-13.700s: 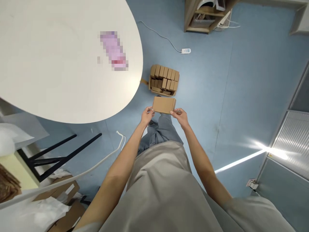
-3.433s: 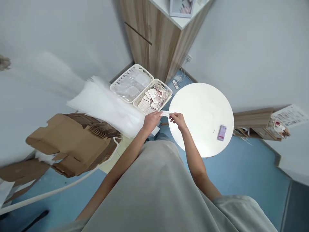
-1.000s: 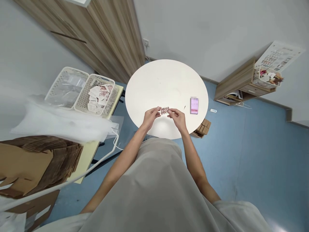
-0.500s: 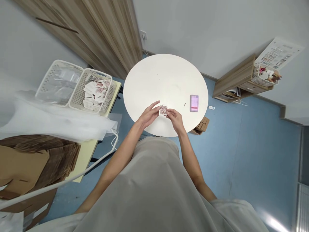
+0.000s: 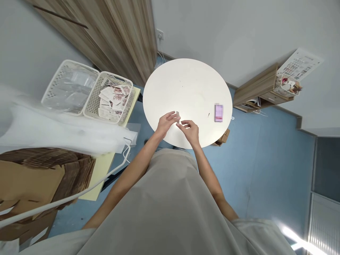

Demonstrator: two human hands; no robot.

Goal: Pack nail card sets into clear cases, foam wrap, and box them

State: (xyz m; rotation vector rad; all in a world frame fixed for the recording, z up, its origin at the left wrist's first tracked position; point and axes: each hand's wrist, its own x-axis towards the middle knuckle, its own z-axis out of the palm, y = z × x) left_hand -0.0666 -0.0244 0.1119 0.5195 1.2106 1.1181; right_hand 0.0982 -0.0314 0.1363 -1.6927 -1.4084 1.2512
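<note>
A small card of what look like press-on nails (image 5: pixel 177 113) is tilted steeply above the round white table (image 5: pixel 186 78), so only a narrow greyish side of it shows. The fingers of my left hand (image 5: pixel 166 124) close around it from the left. My right hand (image 5: pixel 191 131) is just to the right, with its thumb tip close to the card's lower end. Its thumb and index finger are apart, and I cannot tell whether the thumb touches the card. A phone-like pink and purple rectangle (image 5: pixel 219 112), blurred out, lies on the table to the right.
On the left, a side table (image 5: pixel 102 170) bears a basket of printed cards (image 5: pixel 92 95), a basket of clear bags (image 5: pixel 50 88), white wrapping (image 5: pixel 87 138) and flattened cardboard (image 5: pixel 29 180). A white tube (image 5: pixel 79 193) crosses there. A wooden cabinet (image 5: pixel 255 85) stands right.
The card has turned from showing its rows of reddish-brown ovals to nearly edge-on. My right fingers have loosened from its right edge. The whole view has shifted slightly.
</note>
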